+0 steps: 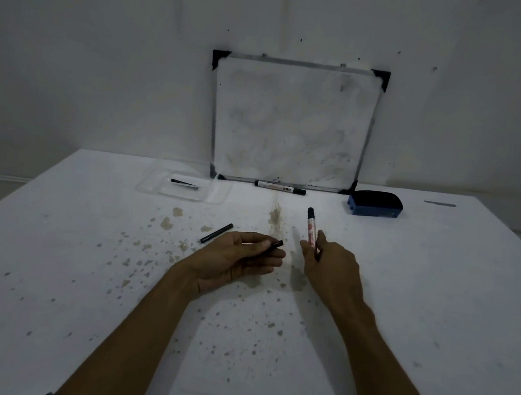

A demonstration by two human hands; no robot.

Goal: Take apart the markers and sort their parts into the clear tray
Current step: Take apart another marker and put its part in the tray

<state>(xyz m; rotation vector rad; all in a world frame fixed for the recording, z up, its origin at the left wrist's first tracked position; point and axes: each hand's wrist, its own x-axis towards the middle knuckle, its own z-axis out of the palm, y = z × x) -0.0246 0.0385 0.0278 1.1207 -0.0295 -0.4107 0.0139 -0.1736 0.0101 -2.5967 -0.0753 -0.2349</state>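
- Two hands mid-table; stained tabletop (62,244) runs wide left, right and near.
- Left hand (235,257): fingers curled round dark marker part (269,247).
- Right hand (330,260): fingers pinching marker barrel (311,228).
- Clear tray (216,194), far left: one slim black piece (183,182) inside.

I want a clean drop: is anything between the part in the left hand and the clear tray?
Nothing tall. A loose black piece lies flat on the table just beside that line, between the left hand and the tray; the part can probably pass over it.
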